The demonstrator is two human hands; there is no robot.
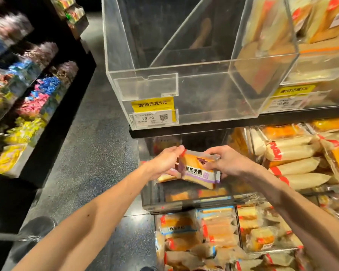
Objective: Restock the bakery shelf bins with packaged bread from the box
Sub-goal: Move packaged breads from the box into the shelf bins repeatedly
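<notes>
Where the wide lens bends the edges, the candy shelf [27,94] on the left smears into coloured blur, and the bread stacks [294,153] on the right run out of frame. A second pack [165,178] shows only as a tan strip under the left hand [162,163]; whether that hand touches it cannot be told. The middle bin [184,205] is partly hidden by the black shelf edge [184,130] above it, and its contents read as dim orange shapes through the front wall.

The top bin [184,65] is clear, hard-edged acrylic with a slanted divider, scuffed and reflective, with a yellow price label [152,106] on its front. The bread pack [197,171] is a glossy film wrapper, roughly rectangular, over a golden slice, with a purple band and white characters. It is held tilted in the air over the middle bin, between both hands.

The left hand's fingers lie nearly straight along the pack's left end and pinch it against the thumb. The right hand [230,163] curls its fingers over the upper right end, its thumb showing by the lower corner.
</notes>
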